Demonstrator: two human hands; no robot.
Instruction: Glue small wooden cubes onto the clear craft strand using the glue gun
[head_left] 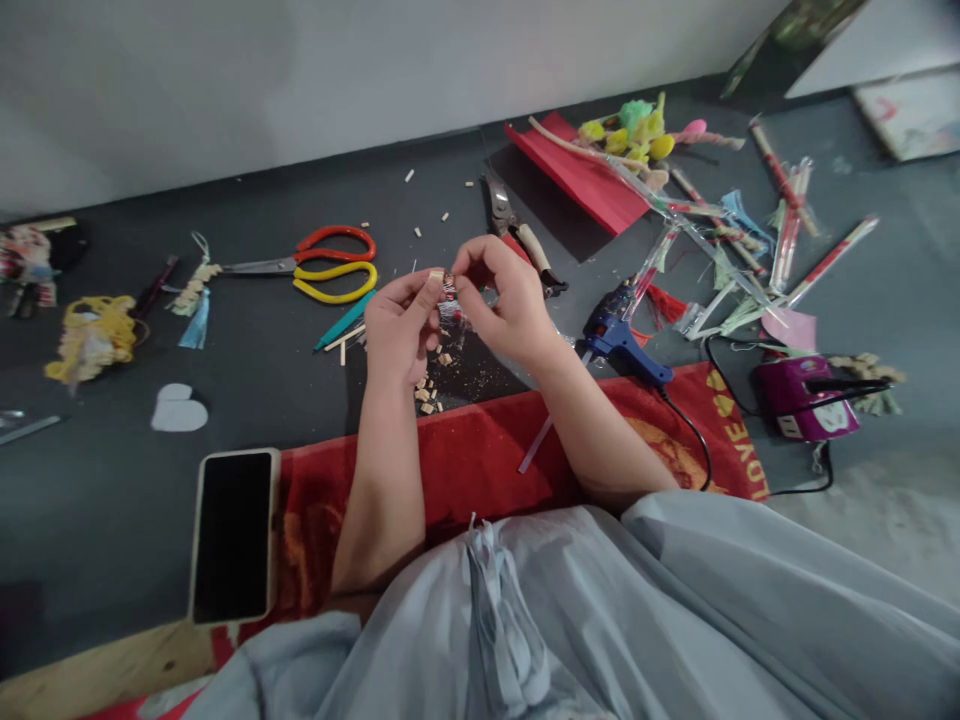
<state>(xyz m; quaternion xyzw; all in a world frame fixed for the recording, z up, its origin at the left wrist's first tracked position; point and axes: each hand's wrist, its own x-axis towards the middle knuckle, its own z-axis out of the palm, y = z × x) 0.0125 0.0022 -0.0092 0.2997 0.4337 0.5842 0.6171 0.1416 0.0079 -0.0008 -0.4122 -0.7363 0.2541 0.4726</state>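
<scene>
My left hand (399, 325) is closed, its thumb and fingertips pinching a small craft piece (449, 288) with pale wooden and dark red, green and white parts. My right hand (504, 300) meets it from the other side, thumb and forefinger closed on the same piece. Its exact kind is too small to make out, and my fingers hide part of it. Below lie little cut wooden bits (426, 395) and crumbs on a dark patch. A teal pen (345, 322) rests left of my left hand. Cutting pliers (517, 225) lie just beyond my right hand.
Scissors (334, 265) with red and yellow handles lie left. A blue glue gun (622, 335) with a cable sits right, near a purple power socket (806, 398). Wrapped sticks, tassels and red paper (577, 180) crowd the back right. A phone (234, 535) lies by a red towel (480, 450).
</scene>
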